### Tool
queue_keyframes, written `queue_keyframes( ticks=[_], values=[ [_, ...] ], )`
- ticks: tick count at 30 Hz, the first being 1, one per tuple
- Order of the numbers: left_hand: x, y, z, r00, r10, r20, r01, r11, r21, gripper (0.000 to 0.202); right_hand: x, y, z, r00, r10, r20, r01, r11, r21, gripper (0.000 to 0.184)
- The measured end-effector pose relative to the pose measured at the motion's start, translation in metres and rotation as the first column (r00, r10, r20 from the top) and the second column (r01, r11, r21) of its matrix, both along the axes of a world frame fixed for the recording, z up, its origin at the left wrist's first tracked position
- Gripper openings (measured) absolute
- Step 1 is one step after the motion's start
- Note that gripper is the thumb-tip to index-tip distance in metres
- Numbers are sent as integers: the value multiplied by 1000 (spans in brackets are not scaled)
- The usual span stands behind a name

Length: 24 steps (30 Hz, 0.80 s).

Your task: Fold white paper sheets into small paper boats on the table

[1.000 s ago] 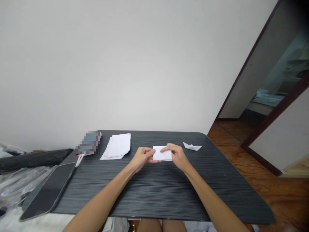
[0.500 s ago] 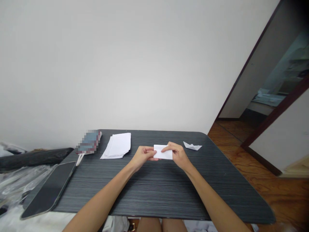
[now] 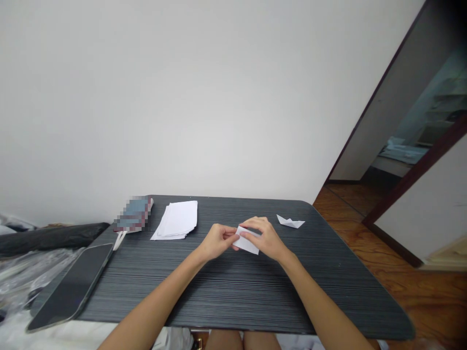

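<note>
A small folded sheet of white paper is held above the dark table between both hands, tilted with its right end lower. My left hand pinches its left edge between thumb and fingers. My right hand grips its upper right part, thumb on the near face and fingers behind. The fingers hide part of the paper. To the right of my right hand, a folded paper boat rests on the table.
A stack of white paper lies at the back left of the dark table. Left of it sits a blurred-out blue and red item with a white strap. A black tablet-like device lies at the left edge. A white wall stands behind.
The folded paper has turned from level to slanting, its right end now lower. My right hand has shifted its grip towards the paper's upper edge.
</note>
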State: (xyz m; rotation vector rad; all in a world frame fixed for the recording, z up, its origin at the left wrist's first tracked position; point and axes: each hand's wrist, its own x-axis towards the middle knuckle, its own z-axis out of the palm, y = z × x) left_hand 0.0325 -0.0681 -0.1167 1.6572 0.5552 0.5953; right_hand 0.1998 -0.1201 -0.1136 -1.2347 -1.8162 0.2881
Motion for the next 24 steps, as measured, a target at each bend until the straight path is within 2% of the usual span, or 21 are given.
queue_keyframes(
  ticks=[3,9,12,15,18,21,24],
  values=[
    [0,-3,0,999,-31,-26,32,998,49,32,-11,0,-4,998,1,71,0,1000,-8,10],
    [-1,-4,1,996,-12,-84,22,992,125,30,-15,-2,-1,994,2,-113,-5,1000,-28,13],
    [-2,-4,1,996,-31,-86,42,990,132,27,-16,-2,-2,992,-23,-121,18,999,-47,14],
    [-1,-4,0,995,-57,-83,67,991,114,25,-17,0,-5,994,-53,-98,47,997,-63,17],
    [-2,-2,-1,995,-58,-82,64,996,68,26,-13,3,-8,986,-87,-143,71,990,-119,21],
    [-5,2,0,998,-27,-64,28,999,17,27,-5,4,-8,975,-53,-217,-3,968,-250,25],
    [-7,6,3,1000,-14,-25,13,999,-33,28,3,2,-6,979,-3,-205,-66,943,-327,28]
  ],
)
